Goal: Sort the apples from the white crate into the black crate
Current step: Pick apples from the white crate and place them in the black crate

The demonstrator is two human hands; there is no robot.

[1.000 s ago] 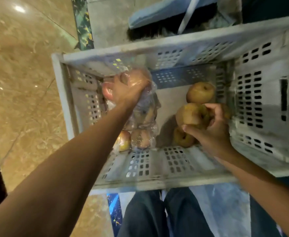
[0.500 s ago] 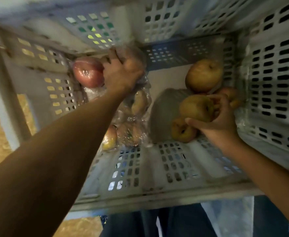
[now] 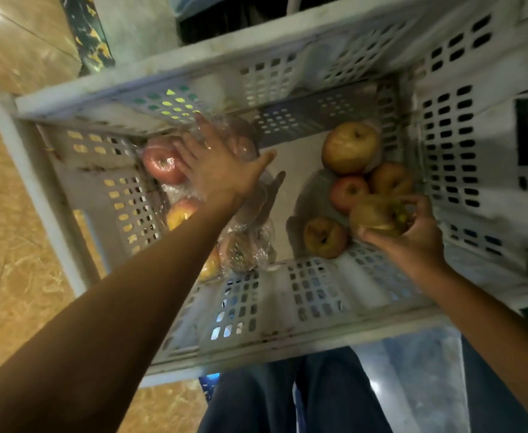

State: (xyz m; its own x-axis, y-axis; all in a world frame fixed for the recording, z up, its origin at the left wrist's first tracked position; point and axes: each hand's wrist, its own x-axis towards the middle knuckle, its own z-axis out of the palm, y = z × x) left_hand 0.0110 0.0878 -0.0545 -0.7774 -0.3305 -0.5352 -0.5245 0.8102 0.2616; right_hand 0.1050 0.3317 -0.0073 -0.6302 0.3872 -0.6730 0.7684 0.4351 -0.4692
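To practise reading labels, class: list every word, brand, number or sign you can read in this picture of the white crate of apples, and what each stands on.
There is no readable text in this picture.
white crate: vent holes only, no lettering.
loose apples: no stickers show.
bagged apples: clear wrap, no print visible.
dark floor strip: yellow flecks, not letters.

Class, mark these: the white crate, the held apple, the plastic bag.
white crate (image 3: 272, 335): head view, near wall.
held apple (image 3: 375, 214): head view, brownish top.
plastic bag (image 3: 250, 253): head view, crinkled lower end.
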